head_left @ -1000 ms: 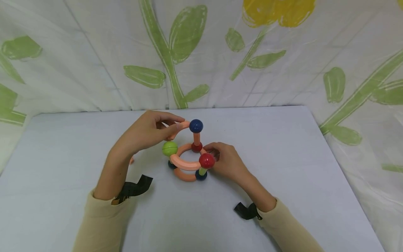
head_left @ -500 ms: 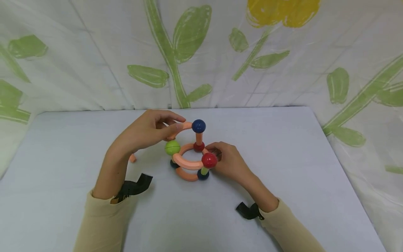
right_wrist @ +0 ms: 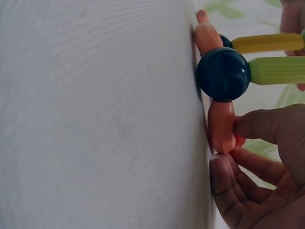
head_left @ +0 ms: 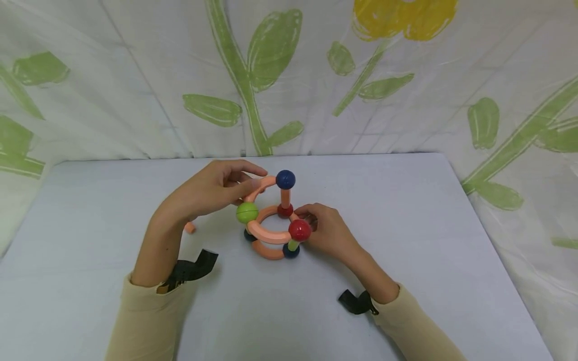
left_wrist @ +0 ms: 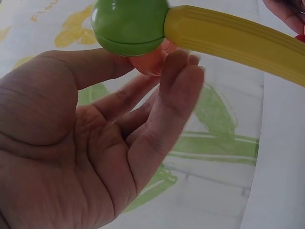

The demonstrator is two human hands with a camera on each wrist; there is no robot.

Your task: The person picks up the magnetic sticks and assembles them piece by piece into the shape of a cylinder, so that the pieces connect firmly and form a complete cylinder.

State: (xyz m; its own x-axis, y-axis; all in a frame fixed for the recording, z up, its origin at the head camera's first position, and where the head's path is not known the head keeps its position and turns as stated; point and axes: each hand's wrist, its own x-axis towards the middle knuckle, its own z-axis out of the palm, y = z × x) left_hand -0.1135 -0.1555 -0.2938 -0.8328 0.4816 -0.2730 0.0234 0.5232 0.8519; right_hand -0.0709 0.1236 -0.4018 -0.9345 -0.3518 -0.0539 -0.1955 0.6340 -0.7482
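A frame of magnetic balls and rods stands on the table. My left hand (head_left: 205,193) pinches a curved orange rod (head_left: 262,186) at the frame's upper back left, its ends at a blue ball (head_left: 285,179) and a green ball (head_left: 247,213). In the left wrist view the green ball (left_wrist: 129,26) partly hides that rod (left_wrist: 150,64). My right hand (head_left: 328,228) holds a lower curved orange rod (right_wrist: 222,126) between thumb and fingers, close to the table, beside a dark blue ball (right_wrist: 223,74). A red ball (head_left: 300,230) tops the near right post.
Partly behind my left forearm, a loose orange piece (head_left: 190,227) lies on the white table (head_left: 271,311). A curtain (head_left: 149,65) painted with plants hangs along the table's far edge. Black straps (head_left: 194,268) show at both wrists.
My left hand has tilted the upper curved orange rod, bringing its near end down to the green ball. The right hand keeps its hold on the lower rod.
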